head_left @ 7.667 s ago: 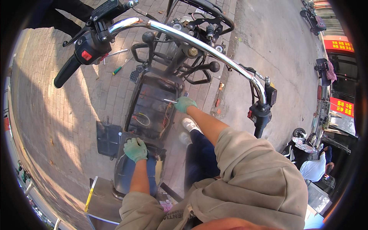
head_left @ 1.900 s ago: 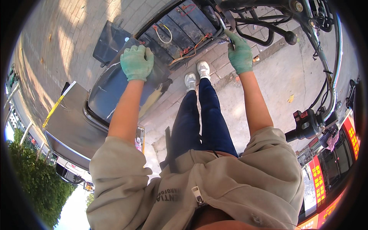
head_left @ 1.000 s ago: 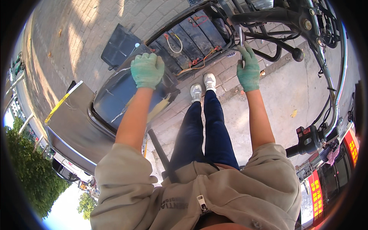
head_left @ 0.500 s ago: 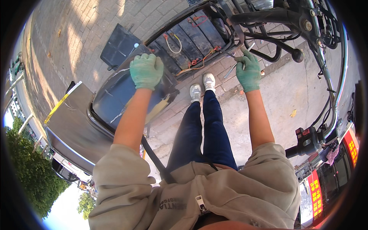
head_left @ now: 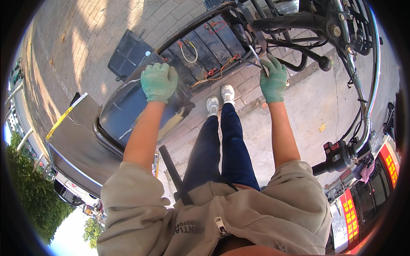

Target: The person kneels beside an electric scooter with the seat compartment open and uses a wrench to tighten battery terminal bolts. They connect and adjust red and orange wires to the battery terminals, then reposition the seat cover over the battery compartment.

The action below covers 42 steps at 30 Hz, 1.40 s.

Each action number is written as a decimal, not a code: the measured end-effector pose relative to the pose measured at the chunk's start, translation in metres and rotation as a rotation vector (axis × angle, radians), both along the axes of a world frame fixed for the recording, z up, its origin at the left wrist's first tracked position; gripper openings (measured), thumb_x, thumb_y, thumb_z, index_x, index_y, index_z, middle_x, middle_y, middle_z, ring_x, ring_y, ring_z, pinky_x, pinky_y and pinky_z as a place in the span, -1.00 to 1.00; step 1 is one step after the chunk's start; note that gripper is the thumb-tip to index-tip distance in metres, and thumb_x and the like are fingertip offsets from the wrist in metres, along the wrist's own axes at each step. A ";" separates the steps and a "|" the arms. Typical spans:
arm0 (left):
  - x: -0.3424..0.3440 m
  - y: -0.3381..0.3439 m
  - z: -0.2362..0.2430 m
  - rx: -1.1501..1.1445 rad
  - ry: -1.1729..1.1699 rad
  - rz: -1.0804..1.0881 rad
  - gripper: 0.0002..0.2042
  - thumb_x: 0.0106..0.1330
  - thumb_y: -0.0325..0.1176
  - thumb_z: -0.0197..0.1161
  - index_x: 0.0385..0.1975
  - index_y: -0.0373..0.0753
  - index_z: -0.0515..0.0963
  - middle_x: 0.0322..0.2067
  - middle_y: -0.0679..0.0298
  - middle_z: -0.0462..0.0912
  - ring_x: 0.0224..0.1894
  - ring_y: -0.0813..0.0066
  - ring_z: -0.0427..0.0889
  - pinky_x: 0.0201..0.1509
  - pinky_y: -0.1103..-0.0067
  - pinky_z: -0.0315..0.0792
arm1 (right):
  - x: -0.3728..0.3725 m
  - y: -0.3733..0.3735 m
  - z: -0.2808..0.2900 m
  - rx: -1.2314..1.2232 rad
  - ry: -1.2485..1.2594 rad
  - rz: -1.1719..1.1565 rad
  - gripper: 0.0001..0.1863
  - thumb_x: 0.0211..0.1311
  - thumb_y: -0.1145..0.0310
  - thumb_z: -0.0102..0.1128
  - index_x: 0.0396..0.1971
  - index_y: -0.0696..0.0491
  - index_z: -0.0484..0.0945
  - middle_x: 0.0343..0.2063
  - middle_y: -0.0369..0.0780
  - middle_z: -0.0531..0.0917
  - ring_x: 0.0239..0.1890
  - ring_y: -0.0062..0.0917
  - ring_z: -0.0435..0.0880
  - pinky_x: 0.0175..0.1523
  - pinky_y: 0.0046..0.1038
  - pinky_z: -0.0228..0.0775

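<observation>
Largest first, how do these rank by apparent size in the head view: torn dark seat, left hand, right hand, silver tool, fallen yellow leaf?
1. torn dark seat
2. left hand and right hand, too alike to rank
3. silver tool
4. fallen yellow leaf

The green-gloved left hand [head_left: 158, 83] is forming a fist over the front end of the blue seat [head_left: 121, 112]; contact is not showing clearly. The right hand [head_left: 273, 81], likewise gloved, is gripping a slim metal tool [head_left: 256, 55], which is slanting up and left from the fingers [head_left: 277, 64]. Beyond and between both hands, the batteries [head_left: 207, 42] are sitting side by side in an open box [head_left: 195, 28], a white wire [head_left: 197, 53] looping above them. A dark panel [head_left: 129, 54] is lying on the paving [head_left: 171, 17] near the seat.
</observation>
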<state>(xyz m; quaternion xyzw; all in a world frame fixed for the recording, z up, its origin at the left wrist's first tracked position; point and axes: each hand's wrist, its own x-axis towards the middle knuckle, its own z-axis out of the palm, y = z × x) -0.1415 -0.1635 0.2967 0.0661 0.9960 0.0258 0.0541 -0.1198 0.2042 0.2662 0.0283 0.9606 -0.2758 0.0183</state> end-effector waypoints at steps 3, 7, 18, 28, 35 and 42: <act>0.000 0.000 -0.002 -0.002 0.052 -0.020 -0.77 0.28 -0.16 0.23 -0.49 -0.17 0.62 -0.42 0.18 0.64 -0.24 0.12 0.60 -0.13 0.20 0.42 | 0.002 0.000 0.001 0.068 -0.198 -0.024 -0.69 0.11 0.57 0.25 -0.12 -0.01 0.68 0.05 -0.21 0.71 0.04 -0.15 0.64 0.04 -0.22 0.55; 0.001 -0.001 -0.002 0.016 0.056 -0.009 -0.77 0.28 -0.16 0.24 -0.49 -0.16 0.62 -0.42 0.18 0.64 -0.24 0.11 0.60 -0.14 0.20 0.42 | 0.006 -0.005 -0.001 0.077 -0.258 0.104 -0.76 0.08 0.53 0.25 -0.25 -0.06 0.72 0.00 -0.24 0.74 -0.01 -0.18 0.67 0.04 -0.23 0.54; 0.001 -0.002 -0.004 0.052 0.094 -0.025 -0.79 0.26 -0.18 0.25 -0.53 -0.16 0.59 -0.45 0.19 0.61 -0.29 0.12 0.58 -0.19 0.20 0.40 | 0.007 -0.014 0.008 -0.167 0.008 0.079 -0.41 0.10 0.71 0.09 0.14 -0.08 0.63 0.28 -0.15 0.57 0.21 -0.18 0.61 0.24 -0.26 0.52; 0.001 -0.001 -0.003 0.015 0.069 -0.013 -0.78 0.28 -0.18 0.23 -0.50 -0.17 0.60 -0.43 0.19 0.63 -0.28 0.11 0.59 -0.17 0.21 0.42 | -0.001 0.002 0.006 0.238 -0.095 0.171 -0.70 0.03 0.64 0.23 -0.32 -0.07 0.79 0.20 -0.22 0.65 0.09 -0.15 0.64 0.21 -0.26 0.52; 0.001 -0.002 -0.005 0.019 0.083 -0.021 -0.78 0.28 -0.17 0.23 -0.50 -0.16 0.60 -0.44 0.19 0.62 -0.28 0.11 0.59 -0.17 0.21 0.42 | 0.003 -0.001 -0.003 0.034 0.077 0.104 -0.72 0.00 0.56 0.28 -0.30 -0.11 0.78 0.13 -0.25 0.70 0.10 -0.18 0.62 0.20 -0.25 0.52; 0.001 -0.002 -0.003 0.018 0.061 -0.016 -0.77 0.31 -0.18 0.23 -0.49 -0.17 0.58 -0.43 0.16 0.62 -0.28 0.06 0.58 -0.16 0.19 0.41 | 0.000 -0.004 -0.004 -0.223 0.052 0.070 -0.42 0.18 0.70 0.07 0.20 -0.04 0.60 0.31 -0.16 0.55 0.27 -0.19 0.58 0.24 -0.29 0.52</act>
